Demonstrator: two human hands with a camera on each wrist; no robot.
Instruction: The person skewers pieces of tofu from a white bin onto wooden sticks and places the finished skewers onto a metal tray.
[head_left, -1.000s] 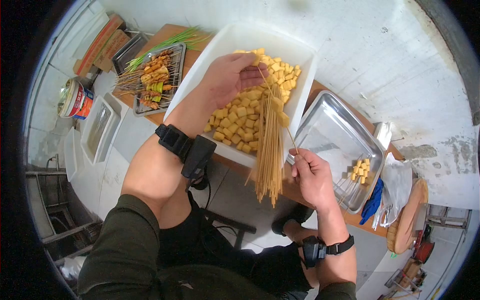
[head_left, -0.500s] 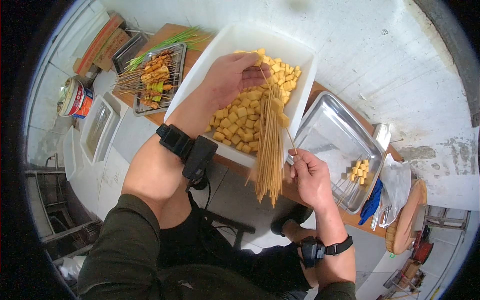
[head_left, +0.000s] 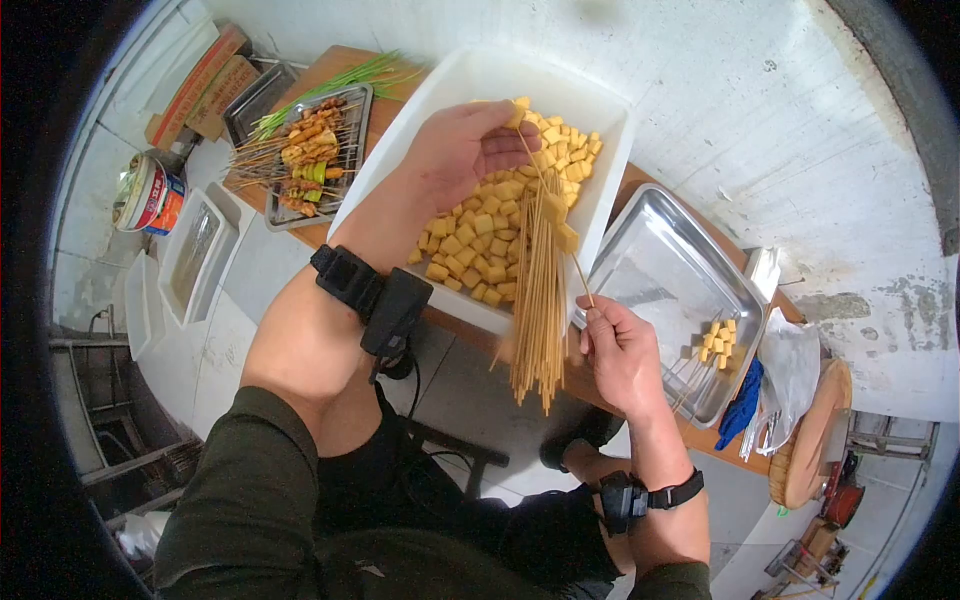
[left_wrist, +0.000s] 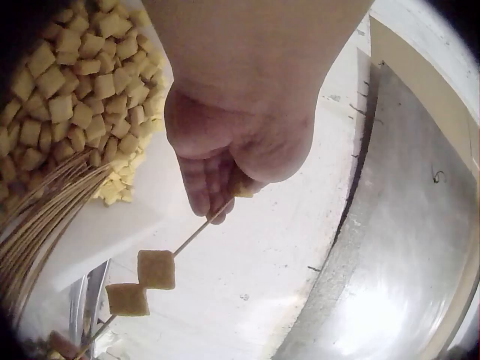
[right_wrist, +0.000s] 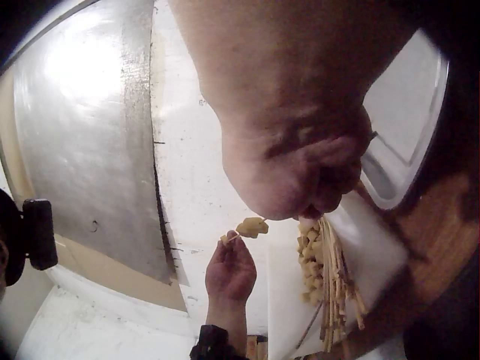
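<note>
My left hand [head_left: 455, 155] pinches a yellow cube [head_left: 516, 118] at the upper end of a thin skewer [head_left: 580, 272], over a white bin [head_left: 395, 130] of yellow cubes. Two more cubes are threaded midway along that skewer; the left wrist view shows them corner to corner, a cube [left_wrist: 156, 270] and another cube [left_wrist: 127, 300]. With thumb and fingers, my right hand [head_left: 628, 360] grips the skewer's lower end. A bundle of bare skewers [head_left: 540, 310] lies over the bin's near edge, between the hands.
Right of the bin, a metal tray [head_left: 655, 240] holds a few skewered cubes [head_left: 719, 343]. Left of it stands a tray of browned skewers [head_left: 315, 150] beside green stalks [head_left: 350, 80]. A clear bag [head_left: 790, 365] and blue cloth [head_left: 741, 403] are at the far right.
Both hands keep their grips and stay nearly in place. The cubes on the skewer show no clear shift.
</note>
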